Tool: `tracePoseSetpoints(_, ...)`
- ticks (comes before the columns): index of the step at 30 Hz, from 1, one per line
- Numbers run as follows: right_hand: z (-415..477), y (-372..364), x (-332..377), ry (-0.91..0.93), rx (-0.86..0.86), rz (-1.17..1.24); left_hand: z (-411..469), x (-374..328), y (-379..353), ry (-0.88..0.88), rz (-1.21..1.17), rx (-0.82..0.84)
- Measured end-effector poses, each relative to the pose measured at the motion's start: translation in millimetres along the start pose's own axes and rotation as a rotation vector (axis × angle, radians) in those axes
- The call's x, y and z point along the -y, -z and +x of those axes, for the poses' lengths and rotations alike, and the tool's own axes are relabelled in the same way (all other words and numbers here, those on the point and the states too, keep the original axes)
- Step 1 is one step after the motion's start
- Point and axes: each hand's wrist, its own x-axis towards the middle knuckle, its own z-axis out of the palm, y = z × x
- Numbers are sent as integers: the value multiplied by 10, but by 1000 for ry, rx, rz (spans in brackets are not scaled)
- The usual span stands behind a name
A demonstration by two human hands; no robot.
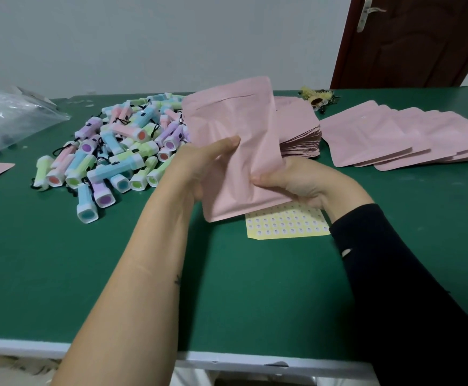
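Wall (157, 37): plain, pale grey-white, spans the upper frame, evenly lit.
Door (427, 51): dark red-brown wood, panelled, upper right of the frame; silver lever handle (366, 13) near its left edge.
Counter (255, 288): green top, white front edge along the lower frame.

I read the pink pouch (227, 112) as matt, softly creased film. The torches (121, 151) at ten o'clock are smooth plastic, and the clear bag (10, 118) at nine is glossy. The tabletop (241, 288) is matt green. The door (422, 51) at one o'clock is varnished wood.
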Motion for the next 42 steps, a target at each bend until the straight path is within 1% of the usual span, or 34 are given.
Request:
tracePoseSetpoints(4, -8, -32, 55, 9, -73, 93, 28, 20, 9, 12, 76, 18)
tracePoseSetpoints(6, -14, -64, 73, 31, -137, 78, 32, 32, -4, -3, 120, 9)
tracePoseSetpoints(8, 2, -98, 90, 68, -228, 78, 36, 28, 9, -43, 100, 33)
tracePoseSetpoints(9, 12, -100, 103, 92, -284, 114, 39, 13, 38, -50, 90, 91)
tracePoseSetpoints(10, 19, -89, 118, 118, -341, 168, 32, -3, 67, -35, 131, 185)
tracePoseSetpoints(12, 24, -32, 144, 164, -430, 242, 0, -6, 99, 38, 338, 398)
tracePoseSetpoints(13, 20, -5, 148, 174, -450, 243, -7, 11, 102, 67, 420, 450)
tracePoseSetpoints(14, 16, 17, 142, 175, -456, 232, -13, 25, 94, 85, 452, 455)
tracePoseSetpoints(19, 6, 9, 104, 152, -407, 123, 10, 40, 116, 111, 436, 407)
tracePoseSetpoints(22, 2, -15, 104, 177, -363, 47, 43, 73, 140, 92, 426, 312)
tracePoseSetpoints(26, 8, 2, 100, 167, -328, 34, 60, 76, 125, 32, 408, 222)
tracePoseSetpoints(31, 6, -32, 63, 117, -232, -89, 76, 51, 115, -4, 244, 85)
tracePoseSetpoints(34, 6, -55, 66, 107, -218, -151, 63, 31, 91, -14, 140, 47)
tracePoseSetpoints(36, 20, -77, 72, 118, -259, -54, 56, 35, 56, -29, 117, 46)
tracePoseSetpoints(38, 35, -100, 79, 131, -333, 80, 57, 43, 25, -36, 136, 52)
tracePoseSetpoints(40, 39, -110, 77, 141, -383, 134, 65, 45, 13, -35, 159, 49)
tracePoseSetpoints(42, 30, -95, 70, 143, -391, 169, 73, 47, 17, -30, 177, 52)
